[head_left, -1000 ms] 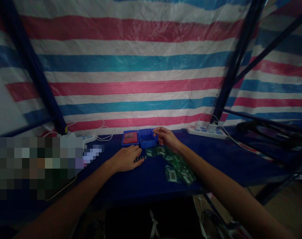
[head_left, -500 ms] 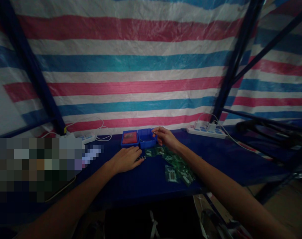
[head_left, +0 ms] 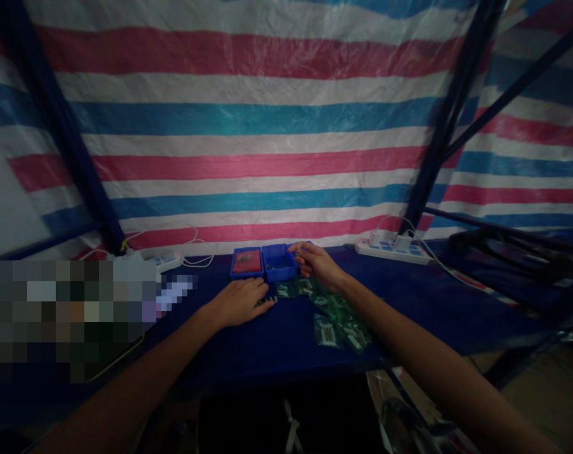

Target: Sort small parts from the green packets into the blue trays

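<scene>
My left hand (head_left: 241, 301) rests palm down on the dark blue table (head_left: 277, 340), its fingers curled over a small dark strip-like part (head_left: 267, 301) that pokes out at the fingertips. My right hand (head_left: 314, 260) reaches to the right rim of a small blue bin (head_left: 279, 263), thumb and fingers pinched together; what they hold is too small to make out. A second blue bin (head_left: 246, 261) with a red inside stands just left of it. Green transparent bags of small parts (head_left: 336, 315) lie under my right forearm.
White power strips lie at the back: one (head_left: 393, 251) on the right with plugs and a cable, another (head_left: 166, 260) on the left. A striped tarp hangs behind. Dark metal frame posts (head_left: 432, 164) rise at both sides. A blurred-out area covers the table's left.
My right hand has shifted very slightly at the blue bin's rim. My left hand has stayed put on the table.
</scene>
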The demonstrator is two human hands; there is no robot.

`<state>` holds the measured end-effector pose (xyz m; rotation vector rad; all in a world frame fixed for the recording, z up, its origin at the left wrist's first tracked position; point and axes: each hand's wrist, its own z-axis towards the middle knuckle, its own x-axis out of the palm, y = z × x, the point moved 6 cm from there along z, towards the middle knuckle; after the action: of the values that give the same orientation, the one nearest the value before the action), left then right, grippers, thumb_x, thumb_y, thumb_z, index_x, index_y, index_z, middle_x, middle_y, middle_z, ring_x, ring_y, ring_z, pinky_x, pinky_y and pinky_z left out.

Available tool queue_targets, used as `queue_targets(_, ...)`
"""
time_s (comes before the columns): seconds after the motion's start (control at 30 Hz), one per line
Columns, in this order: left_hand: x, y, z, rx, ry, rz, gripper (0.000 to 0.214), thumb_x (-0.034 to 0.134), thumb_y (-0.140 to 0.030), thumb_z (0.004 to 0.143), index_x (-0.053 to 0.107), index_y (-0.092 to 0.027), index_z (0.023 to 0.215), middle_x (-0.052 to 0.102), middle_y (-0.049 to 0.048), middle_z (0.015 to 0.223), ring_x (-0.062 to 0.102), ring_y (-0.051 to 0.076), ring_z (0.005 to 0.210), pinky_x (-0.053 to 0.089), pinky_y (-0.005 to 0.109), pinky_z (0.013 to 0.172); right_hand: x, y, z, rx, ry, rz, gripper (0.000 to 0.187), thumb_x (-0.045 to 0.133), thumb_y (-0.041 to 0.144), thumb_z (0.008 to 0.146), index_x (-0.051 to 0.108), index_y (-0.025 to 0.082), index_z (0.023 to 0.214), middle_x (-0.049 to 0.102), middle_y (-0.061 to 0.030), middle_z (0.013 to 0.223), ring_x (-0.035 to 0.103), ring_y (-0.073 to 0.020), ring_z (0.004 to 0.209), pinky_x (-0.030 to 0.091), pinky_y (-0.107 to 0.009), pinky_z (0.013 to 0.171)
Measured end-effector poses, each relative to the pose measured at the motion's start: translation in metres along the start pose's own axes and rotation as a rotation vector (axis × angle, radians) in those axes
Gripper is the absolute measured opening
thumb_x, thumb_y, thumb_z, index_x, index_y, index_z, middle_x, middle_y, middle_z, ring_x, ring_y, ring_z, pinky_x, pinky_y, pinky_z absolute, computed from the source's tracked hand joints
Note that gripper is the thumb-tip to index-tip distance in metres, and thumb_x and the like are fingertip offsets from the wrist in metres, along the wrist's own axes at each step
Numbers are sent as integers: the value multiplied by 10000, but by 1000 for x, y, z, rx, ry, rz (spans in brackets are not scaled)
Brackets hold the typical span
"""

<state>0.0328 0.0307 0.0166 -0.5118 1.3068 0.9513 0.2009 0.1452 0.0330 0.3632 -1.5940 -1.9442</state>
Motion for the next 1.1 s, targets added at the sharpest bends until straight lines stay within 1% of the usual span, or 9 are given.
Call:
queue_targets(0.13,-1,1,0,-4,-2,-20,343,463,-479,1083,576,-189,940,663,50,986,646,212,893,461,323,758,0,2,1,-70,2,-37,338,786,426,827,661,204,1050,601,8,854,348,-55,496,342,-215,427)
queue_targets(0.23,-1,1,0,-7,2,-30,339,468,-475,1083,577,-188,939,662,48,985,639,205,880,457,319,756,-1,4,1,-133,-15,-139,345,806,424,815,669,221,1058,622,-7,947,400,-57,514,379,-224,434)
queue_targets(0.33,-1,1,-1,-4,7,-40,338,467,-471,1086,577,-186,941,659,46,986,632,198,873,454,313,755,-4,8,2,-198,-58,-261,354,812,433,804,679,219,1054,613,-10,950,454,-69,544,408,-224,441)
queue_targets(0.43,-1,1,-1,-6,4,-46,339,471,-474,1084,578,-184,946,654,45,984,627,196,861,453,312,750,-6,11,2,-236,-89,-343,380,835,431,767,677,209,1031,601,-8,938,505,-85,577,408,-219,435)
queue_targets(0.53,-2,0,-1,-2,4,-57,330,477,-466,1084,577,-184,944,652,43,977,626,196,864,452,309,751,-7,11,3,-246,-107,-389,403,862,431,725,654,206,987,598,1,919,507,-91,570,389,-225,425)
queue_targets(0.67,-3,0,-1,-2,11,-54,322,483,-458,1083,581,-183,947,649,45,982,628,197,874,453,306,753,-7,8,5,-254,-85,-431,416,870,456,712,610,211,927,592,17,872,471,-90,549,357,-232,435)
queue_targets(0.8,-1,1,-1,-2,16,-49,345,471,-472,1086,595,-184,945,649,48,983,631,202,886,456,306,760,-4,10,5,-325,-68,-521,393,861,457,735,604,207,898,595,15,836,500,-116,632,408,-251,548)
queue_targets(0.87,-1,1,0,-1,20,-51,353,462,-475,1088,607,-184,951,649,48,985,631,202,884,457,307,758,-3,10,5,-342,-55,-558,379,854,451,747,609,206,900,601,11,838,502,-122,655,413,-257,577)
queue_targets(1.1,-2,0,0,3,35,-77,362,458,-467,1091,645,-189,954,640,43,967,636,207,888,452,307,742,-1,10,3,-311,-19,-550,341,813,432,794,579,215,914,585,15,860,462,-102,585,356,-243,489)
